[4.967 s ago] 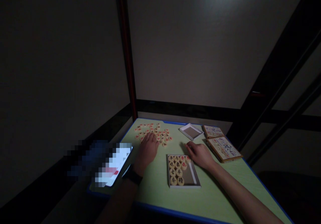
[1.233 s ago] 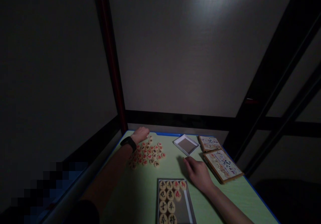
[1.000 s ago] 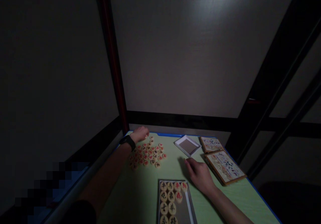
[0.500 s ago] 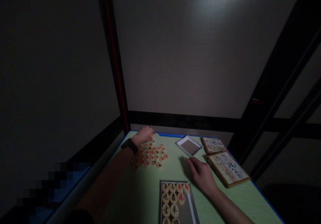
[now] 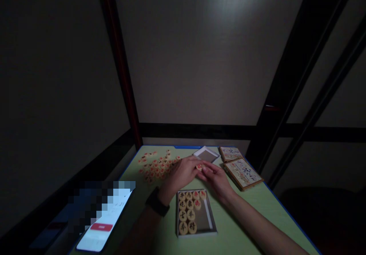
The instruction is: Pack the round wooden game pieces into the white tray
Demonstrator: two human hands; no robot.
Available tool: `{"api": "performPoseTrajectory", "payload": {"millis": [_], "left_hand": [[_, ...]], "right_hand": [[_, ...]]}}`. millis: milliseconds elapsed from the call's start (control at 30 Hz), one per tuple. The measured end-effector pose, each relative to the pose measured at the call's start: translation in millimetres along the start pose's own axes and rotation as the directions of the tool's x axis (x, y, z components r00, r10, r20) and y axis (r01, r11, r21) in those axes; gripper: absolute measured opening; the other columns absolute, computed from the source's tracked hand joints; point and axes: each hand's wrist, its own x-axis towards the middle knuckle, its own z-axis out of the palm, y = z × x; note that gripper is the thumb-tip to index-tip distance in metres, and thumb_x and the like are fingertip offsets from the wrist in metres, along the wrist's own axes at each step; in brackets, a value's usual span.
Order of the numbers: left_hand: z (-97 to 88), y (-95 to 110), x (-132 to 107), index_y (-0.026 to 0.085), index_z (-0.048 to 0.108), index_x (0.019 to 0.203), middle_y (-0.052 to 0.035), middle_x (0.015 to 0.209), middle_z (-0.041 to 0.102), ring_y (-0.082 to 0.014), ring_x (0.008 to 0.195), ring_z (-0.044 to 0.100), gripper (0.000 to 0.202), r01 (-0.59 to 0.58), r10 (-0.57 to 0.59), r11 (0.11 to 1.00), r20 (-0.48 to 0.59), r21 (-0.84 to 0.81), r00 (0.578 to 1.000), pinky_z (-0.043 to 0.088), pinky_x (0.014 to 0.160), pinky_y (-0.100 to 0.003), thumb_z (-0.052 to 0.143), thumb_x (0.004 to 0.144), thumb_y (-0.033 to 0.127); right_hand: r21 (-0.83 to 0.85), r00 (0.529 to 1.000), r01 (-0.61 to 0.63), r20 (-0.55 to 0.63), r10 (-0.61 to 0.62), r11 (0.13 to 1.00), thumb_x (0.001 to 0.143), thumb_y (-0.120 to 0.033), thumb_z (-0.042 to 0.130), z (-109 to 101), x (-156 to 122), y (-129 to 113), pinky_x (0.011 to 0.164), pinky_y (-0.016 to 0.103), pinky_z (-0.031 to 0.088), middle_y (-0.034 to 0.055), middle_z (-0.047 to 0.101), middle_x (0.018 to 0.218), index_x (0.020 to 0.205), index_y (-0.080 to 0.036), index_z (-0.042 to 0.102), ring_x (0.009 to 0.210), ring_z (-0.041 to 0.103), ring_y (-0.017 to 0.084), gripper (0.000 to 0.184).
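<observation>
My left hand [image 5: 184,174], with a dark band on its wrist, meets my right hand [image 5: 215,177] above the table's middle. A round Chinese chess piece [image 5: 199,167] with a red character sits between the fingertips of both hands. The left fingertips are partly hidden behind it. Just below the hands lies an open shallow box [image 5: 212,232], where wooden pieces [image 5: 191,214] with black or red characters stand in rows on its left and top. A loose heap of chess pieces [image 5: 158,167] spreads on the table left of my left hand.
A shallow box lid or tray [image 5: 206,155] lies behind the hands. Two decorated boxes, a nearer one [image 5: 244,173] and a farther one [image 5: 231,154], are on the right. A lit phone [image 5: 98,234] is at the table's left front edge. A wall [image 5: 188,76] rises behind.
My left hand has come from the heap's far side to my right hand, bringing the piece. The right hand has turned toward it. The view has shifted, showing the phone and the whole box.
</observation>
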Motion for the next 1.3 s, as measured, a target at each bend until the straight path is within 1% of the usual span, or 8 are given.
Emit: {"api": "performPoseTrajectory", "payload": {"millis": [200, 300, 433, 533, 667, 900, 1067, 1300], "left_hand": [[6.9, -15, -13, 0.024, 0.078, 0.101, -0.0055, 0.098, 0.071, -0.0199, 0.092, 0.064, 0.027, 0.095, -0.125, 0.965, -0.11, -0.245, 0.986, 0.052, 0.085, -0.03, 0.067, 0.08, 0.012], [8.3, -33, -18, 0.018, 0.077, 0.101, -0.0089, 0.107, 0.068, -0.0204, 0.094, 0.065, 0.026, 0.143, -0.243, 0.849, -0.136, -0.508, 0.96, 0.054, 0.082, -0.031, 0.074, 0.074, 0.019], [9.0, -53, -23, 0.014, 0.075, 0.101, -0.012, 0.108, 0.07, -0.0222, 0.095, 0.067, 0.04, 0.242, -0.308, 0.666, 0.035, -0.705, 0.951, 0.053, 0.087, -0.035, 0.085, 0.064, 0.026], [10.0, -54, -25, 0.012, 0.073, 0.103, -0.0121, 0.103, 0.072, -0.0216, 0.093, 0.067, 0.048, 0.296, -0.303, 0.569, 0.139, -0.767, 0.943, 0.051, 0.088, -0.035, 0.089, 0.061, 0.029], [12.0, -48, -27, 0.015, 0.067, 0.101, -0.0063, 0.094, 0.071, -0.0176, 0.089, 0.066, 0.053, 0.279, -0.295, 0.47, 0.149, -0.837, 0.944, 0.05, 0.085, -0.032, 0.092, 0.056, 0.027], [6.9, -40, -29, 0.014, 0.065, 0.085, -0.0026, 0.081, 0.068, -0.0144, 0.079, 0.063, 0.046, 0.301, -0.267, 0.417, 0.2, -0.858, 0.943, 0.046, 0.077, -0.028, 0.094, 0.051, 0.026], [1.0, -32, -31, 0.01, 0.073, 0.089, -0.0076, 0.086, 0.07, -0.0165, 0.083, 0.062, 0.041, 0.332, -0.187, 0.346, 0.283, -0.877, 0.941, 0.044, 0.078, -0.027, 0.089, 0.062, 0.037], [10.5, -33, -33, 0.011, 0.074, 0.094, -0.0055, 0.083, 0.065, -0.0101, 0.071, 0.054, 0.037, 0.318, -0.183, 0.222, 0.281, -0.922, 0.942, 0.036, 0.065, -0.022, 0.084, 0.071, 0.038]], "right_hand": [[-0.017, 1.0, 0.0, 0.02, 0.0, 1.0, 0.061, -0.034, 0.091, 1, 1, 4, 0.08, 0.036, 0.062, 0.0091, 0.077, 0.092, 0.092, -0.015, 0.077, 0.081, 0.074, 0.02, 0.039], [-0.047, 1.0, -0.007, -0.002, 0.007, 0.999, 0.061, -0.036, 0.091, 0, 1, 1, 0.077, 0.035, 0.062, 0.0088, 0.077, 0.087, 0.09, -0.015, 0.076, 0.078, 0.074, 0.021, 0.039], [-0.109, 1.0, 0.025, 0.014, -0.023, 0.994, 0.06, -0.041, 0.091, -5, 3, 0, 0.074, 0.039, 0.062, 0.0104, 0.076, 0.087, 0.091, -0.015, 0.075, 0.078, 0.074, 0.024, 0.044], [-0.164, 0.998, 0.063, 0.034, -0.058, 0.984, 0.056, -0.04, 0.093, -7, 5, 1, 0.073, 0.038, 0.061, 0.0098, 0.076, 0.085, 0.092, -0.015, 0.075, 0.075, 0.072, 0.022, 0.048], [-0.322, 0.991, 0.129, 0.06, -0.116, 0.938, 0.054, -0.043, 0.092, -7, 5, 0, 0.071, 0.036, 0.058, 0.0073, 0.076, 0.08, 0.092, -0.016, 0.075, 0.072, 0.07, 0.022, 0.05], [-0.565, 0.944, 0.326, 0.229, -0.236, 0.758, 0.075, -0.048, 0.076, 4, -7, -11, 0.081, 0.038, 0.055, 0.0096, 0.076, 0.097, 0.101, -0.019, 0.074, 0.087, 0.069, 0.025, 0.038], [-0.613, 0.841, 0.54, 0.418, -0.343, 0.577, 0.085, -0.038, 0.069, 11, -15, -17, 0.086, 0.035, 0.053, 0.0087, 0.07, 0.106, 0.099, -0.023, 0.076, 0.101, 0.064, 0.024, 0.022], [-0.669, 0.735, 0.662, 0.493, -0.466, 0.337, 0.092, -0.033, 0.061, 10, -20, -14, 0.087, 0.037, 0.053, 0.0096, 0.069, 0.104, 0.103, -0.023, 0.072, 0.099, 0.064, 0.023, 0.018]]}}
